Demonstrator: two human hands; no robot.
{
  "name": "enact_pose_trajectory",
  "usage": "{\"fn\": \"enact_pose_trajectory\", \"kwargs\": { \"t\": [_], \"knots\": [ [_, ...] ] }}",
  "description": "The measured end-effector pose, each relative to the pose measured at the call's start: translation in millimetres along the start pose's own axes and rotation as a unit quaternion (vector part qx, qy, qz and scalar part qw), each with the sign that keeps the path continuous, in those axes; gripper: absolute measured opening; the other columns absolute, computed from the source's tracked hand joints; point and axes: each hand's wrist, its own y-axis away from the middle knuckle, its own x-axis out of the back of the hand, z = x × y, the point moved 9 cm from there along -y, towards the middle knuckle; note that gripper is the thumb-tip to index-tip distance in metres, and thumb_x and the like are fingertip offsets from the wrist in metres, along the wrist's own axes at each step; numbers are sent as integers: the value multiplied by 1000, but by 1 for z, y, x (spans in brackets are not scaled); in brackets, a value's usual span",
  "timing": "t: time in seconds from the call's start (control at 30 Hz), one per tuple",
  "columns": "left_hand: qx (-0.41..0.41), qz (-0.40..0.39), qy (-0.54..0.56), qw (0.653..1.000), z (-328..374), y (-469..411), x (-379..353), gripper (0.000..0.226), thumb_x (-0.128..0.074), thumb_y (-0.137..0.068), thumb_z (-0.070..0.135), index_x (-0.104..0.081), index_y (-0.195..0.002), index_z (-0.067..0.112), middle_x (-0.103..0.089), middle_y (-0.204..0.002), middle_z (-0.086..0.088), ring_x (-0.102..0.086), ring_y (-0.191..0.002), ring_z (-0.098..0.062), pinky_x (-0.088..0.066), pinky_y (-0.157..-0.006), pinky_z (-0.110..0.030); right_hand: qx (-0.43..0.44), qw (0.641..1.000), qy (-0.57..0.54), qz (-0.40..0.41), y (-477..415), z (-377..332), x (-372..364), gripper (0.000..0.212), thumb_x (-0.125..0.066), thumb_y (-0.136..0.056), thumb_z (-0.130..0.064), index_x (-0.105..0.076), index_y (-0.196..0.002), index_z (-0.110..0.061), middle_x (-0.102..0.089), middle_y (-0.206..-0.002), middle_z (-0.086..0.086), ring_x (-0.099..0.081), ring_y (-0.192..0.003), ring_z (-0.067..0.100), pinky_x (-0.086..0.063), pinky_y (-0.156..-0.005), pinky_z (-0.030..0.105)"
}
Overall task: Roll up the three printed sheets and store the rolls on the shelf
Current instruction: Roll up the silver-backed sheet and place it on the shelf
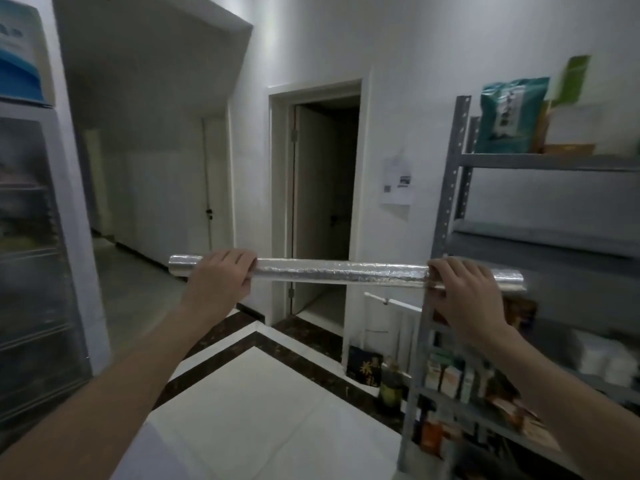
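Note:
A long silvery rolled sheet (341,271) is held level at chest height, stretched between both hands. My left hand (221,277) grips it near its left end, fingers curled over the top. My right hand (465,289) grips it near its right end, which reaches in front of the grey metal shelf (446,188). The roll's right tip lies level with the shelf's middle board (540,237), which shows bare grey surface. No other rolls or sheets are in view.
The shelf's top board carries a teal bag (509,116) and a green packet (571,77); lower boards hold boxes and packets. A glass-door fridge (31,258) stands at left. An open dark doorway (322,202) is ahead. Bottles and a bag sit on the floor by the shelf.

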Motion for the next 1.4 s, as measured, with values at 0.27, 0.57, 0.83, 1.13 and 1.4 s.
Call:
{"fn": "enact_pose_trajectory", "kwargs": {
  "t": [0.27, 0.57, 0.83, 1.13, 1.4],
  "knots": [
    [-77, 60, 98, 990, 185, -113, -31, 33, -81, -74, 11, -66, -103, 9, -71, -93, -10, -68, -83, -29, -56, -78, -43, -50, 993, 107, 2, 51, 199, 56, 43, -83, -73, -20, -65, -112, -11, -69, -107, 8, -64, -95, 33, -47, -85, 46],
    [-122, 72, 201, 969, 375, -200, -74, 34, -82, -68, 9, -67, -99, 11, -70, -90, -8, -65, -82, -29, -55, -75, -42, -92, 979, 180, -31, 115, 369, 120, 42, -80, -78, -24, -63, -116, -12, -69, -111, 7, -65, -99, 30, -49, -90, 45],
    [-171, 63, 209, 961, 464, -255, -130, 35, -83, -68, 11, -65, -99, 12, -70, -90, -6, -66, -82, -28, -56, -75, -43, -124, 968, 213, -53, 151, 451, 107, 45, -82, -75, -26, -65, -114, -11, -69, -108, 6, -65, -96, 29, -50, -88, 44],
    [-198, 77, 189, 959, 485, -345, -236, 33, -82, -68, 13, -65, -96, 13, -68, -85, -3, -66, -75, -25, -56, -71, -38, -113, 961, 239, -78, 108, 517, 17, 46, -83, -75, -24, -65, -116, -15, -70, -109, 4, -67, -96, 27, -52, -87, 44],
    [-217, 93, 208, 949, 490, -434, -328, 37, -86, -67, 14, -67, -98, 12, -71, -89, -4, -68, -76, -23, -57, -70, -36, -119, 954, 265, -76, 49, 585, -79, 39, -82, -74, -22, -65, -108, -16, -69, -99, 1, -65, -87, 25, -51, -79, 40]
  ]
}}
